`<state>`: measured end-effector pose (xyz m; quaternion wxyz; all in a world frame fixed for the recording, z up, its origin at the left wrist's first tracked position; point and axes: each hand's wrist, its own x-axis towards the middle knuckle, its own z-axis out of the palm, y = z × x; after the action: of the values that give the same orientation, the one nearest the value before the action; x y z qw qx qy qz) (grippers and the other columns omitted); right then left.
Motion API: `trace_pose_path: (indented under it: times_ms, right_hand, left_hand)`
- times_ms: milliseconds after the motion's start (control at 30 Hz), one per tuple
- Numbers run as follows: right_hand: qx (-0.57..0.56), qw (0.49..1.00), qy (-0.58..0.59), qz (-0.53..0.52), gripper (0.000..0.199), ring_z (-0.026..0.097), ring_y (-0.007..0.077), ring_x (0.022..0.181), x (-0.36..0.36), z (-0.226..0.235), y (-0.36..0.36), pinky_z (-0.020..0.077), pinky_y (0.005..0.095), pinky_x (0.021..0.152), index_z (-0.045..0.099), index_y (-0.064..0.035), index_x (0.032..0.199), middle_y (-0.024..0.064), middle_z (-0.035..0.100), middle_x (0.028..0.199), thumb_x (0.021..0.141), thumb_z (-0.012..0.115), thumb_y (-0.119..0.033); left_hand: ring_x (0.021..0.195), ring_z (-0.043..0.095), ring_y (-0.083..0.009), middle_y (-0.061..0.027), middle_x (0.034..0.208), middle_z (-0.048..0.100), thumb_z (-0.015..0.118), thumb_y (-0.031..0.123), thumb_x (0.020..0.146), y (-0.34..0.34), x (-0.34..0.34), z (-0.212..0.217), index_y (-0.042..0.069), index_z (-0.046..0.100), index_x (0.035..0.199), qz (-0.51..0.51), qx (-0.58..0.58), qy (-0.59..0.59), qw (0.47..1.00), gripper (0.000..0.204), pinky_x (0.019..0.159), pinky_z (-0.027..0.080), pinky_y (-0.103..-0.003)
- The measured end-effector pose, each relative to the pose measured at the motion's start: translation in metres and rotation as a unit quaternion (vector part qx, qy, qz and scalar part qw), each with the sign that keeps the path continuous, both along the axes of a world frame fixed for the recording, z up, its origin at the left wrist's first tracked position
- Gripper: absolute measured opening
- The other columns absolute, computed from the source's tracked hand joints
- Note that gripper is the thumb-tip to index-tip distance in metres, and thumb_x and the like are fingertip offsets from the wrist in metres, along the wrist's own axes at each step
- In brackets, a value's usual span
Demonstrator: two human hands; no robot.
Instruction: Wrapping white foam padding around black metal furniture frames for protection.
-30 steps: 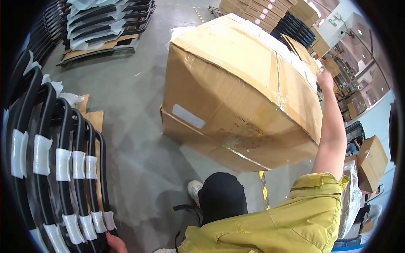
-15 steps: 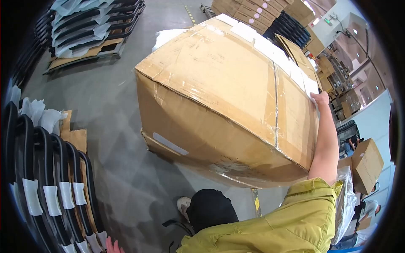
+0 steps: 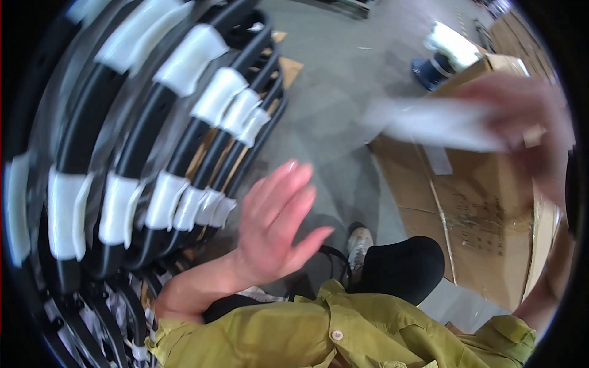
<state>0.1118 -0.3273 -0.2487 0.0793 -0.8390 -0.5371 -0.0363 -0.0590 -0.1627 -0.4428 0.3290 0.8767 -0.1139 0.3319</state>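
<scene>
Grey floor below — my left hand [image 3: 276, 224] spread, holding nothing, beside black racks [image 3: 141, 159]; my blurred right hand [image 3: 521, 116] over the box [image 3: 485, 227] — grip unclear.

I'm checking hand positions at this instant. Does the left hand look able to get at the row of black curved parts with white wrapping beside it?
Probably yes. The left hand is open and empty, and the black curved parts stand right beside it on its left with nothing between them.
</scene>
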Motion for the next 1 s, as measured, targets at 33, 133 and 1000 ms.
trace_pose_path:
  times_ms: [33,133,1000]
  right_hand:
    - [-0.141,0.976,0.015,0.167,0.02,0.059,0.0275,0.072,-0.009,-0.04,0.043,0.0472,0.0357,0.063,0.051,0.0006,0.089,0.0165,0.057,0.076,0.07,0.055,-0.007]
    - [-0.161,0.925,0.127,0.32,0.021,0.055,0.0322,0.057,-0.034,-0.12,0.092,0.0436,0.0369,0.053,0.048,0.0017,0.081,0.0155,0.053,0.055,0.062,0.056,-0.002]
    - [0.048,0.547,0.836,-0.002,0.025,0.053,0.0139,0.087,0.05,-0.502,0.182,0.0416,0.0281,0.078,0.056,-0.0029,0.099,0.0028,0.059,0.092,0.074,0.057,-0.002]
  left_hand:
    - [0.101,0.048,-0.035,-0.0195,0.111,0.048,0.069,0.011,0.062,0.004,-0.006,0.002,-0.001,0.045,0.107,0.056,-0.015,0.036,0.998,0.052,0.082,0.039,-0.041]
    - [0.096,0.051,-0.0304,-0.0175,0.105,0.053,0.067,0.01,0.067,0.006,0.0,-0.015,-0.002,0.047,0.106,0.069,-0.14,0.252,0.955,0.046,0.082,0.04,-0.037]
    - [0.091,0.048,-0.0437,-0.0289,0.1,0.05,0.036,0.029,0.087,0.087,0.056,-0.239,-0.007,0.043,0.11,0.437,-0.022,0.276,0.856,0.044,0.08,0.037,-0.045]
